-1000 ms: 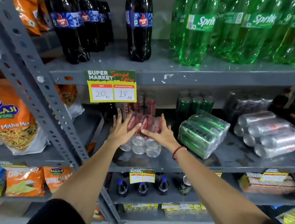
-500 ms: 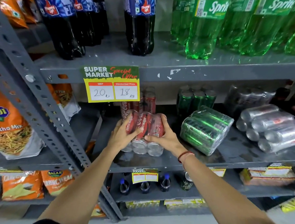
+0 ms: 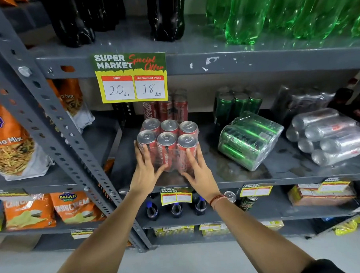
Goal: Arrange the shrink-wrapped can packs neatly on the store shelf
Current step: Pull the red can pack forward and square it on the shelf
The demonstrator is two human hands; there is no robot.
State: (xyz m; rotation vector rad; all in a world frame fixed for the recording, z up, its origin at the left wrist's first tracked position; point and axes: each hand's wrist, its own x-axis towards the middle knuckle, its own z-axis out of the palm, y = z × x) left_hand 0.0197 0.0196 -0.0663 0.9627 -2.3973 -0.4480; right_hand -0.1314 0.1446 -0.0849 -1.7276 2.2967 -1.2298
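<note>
A shrink-wrapped pack of red cola cans [image 3: 168, 141] stands upright on the grey middle shelf [image 3: 279, 173], its silver tops facing up. My left hand [image 3: 145, 171] presses its left front side and my right hand [image 3: 199, 170] presses its right front side, both gripping the pack. To the right a green can pack [image 3: 249, 139] lies tilted on its side. Further right a silver can pack [image 3: 331, 136] also lies on its side.
Upright red cans [image 3: 165, 110], green cans [image 3: 237, 105] and dark cans [image 3: 299, 102] stand at the back of the shelf. A price sign [image 3: 131, 76] hangs from the shelf above. A slanted metal upright [image 3: 50, 125] and snack bags [image 3: 8, 139] are on the left.
The red can pack lay on its side with the can ends toward me; both hands have tipped it upright. The view has shifted lower and closer.
</note>
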